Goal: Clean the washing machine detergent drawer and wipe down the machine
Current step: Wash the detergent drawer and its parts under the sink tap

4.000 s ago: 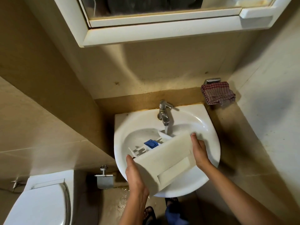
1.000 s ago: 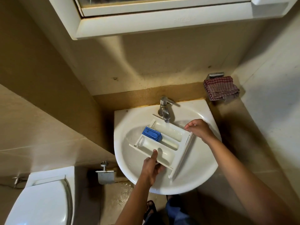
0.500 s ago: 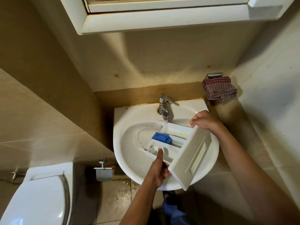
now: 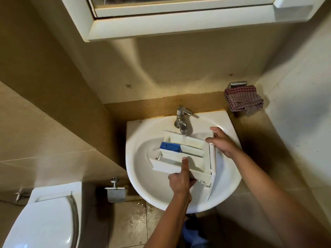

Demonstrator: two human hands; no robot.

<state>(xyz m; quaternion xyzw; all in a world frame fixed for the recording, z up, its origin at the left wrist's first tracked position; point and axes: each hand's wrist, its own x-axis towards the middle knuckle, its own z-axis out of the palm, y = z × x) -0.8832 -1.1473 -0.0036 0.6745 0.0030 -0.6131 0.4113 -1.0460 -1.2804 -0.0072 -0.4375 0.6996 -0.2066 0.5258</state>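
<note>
The drawer point(image 4: 186, 155) is held over the bowl of the sink point(image 4: 141, 178), open side up, its long axis running left to right and its front panel point(image 4: 212, 158) at the right end. A blue insert point(image 4: 170, 147) sits in the middle compartment towards the left end. The tap point(image 4: 181, 120) stands directly behind the drawer; a stream of water point(image 4: 184, 137) falls from its spout into the far compartment. The left hand point(image 4: 180, 181) grips the near side wall, thumb laid up over the rim, fingers curled beneath. The right hand point(image 4: 223, 143) is clamped on the far end of the front panel, thumb on the inner side and fingers wrapped over the outer side. Whether the drawer touches the sink cannot be told. The sink is white, fixed to a tan tiled wall. A red checked cloth point(image 4: 243, 99) is draped over a metal holder point(image 4: 237, 84) on the wall, up and to the right of the sink, apart from it. A white cabinet point(image 4: 179, 24) hangs above. Down to the left, a metal paper holder point(image 4: 115, 193) is mounted on the wall beside the sink, and a white toilet point(image 4: 44, 222) with its lid down stands further left. The floor point(image 4: 136, 222) below the sink shows wet patches.
</note>
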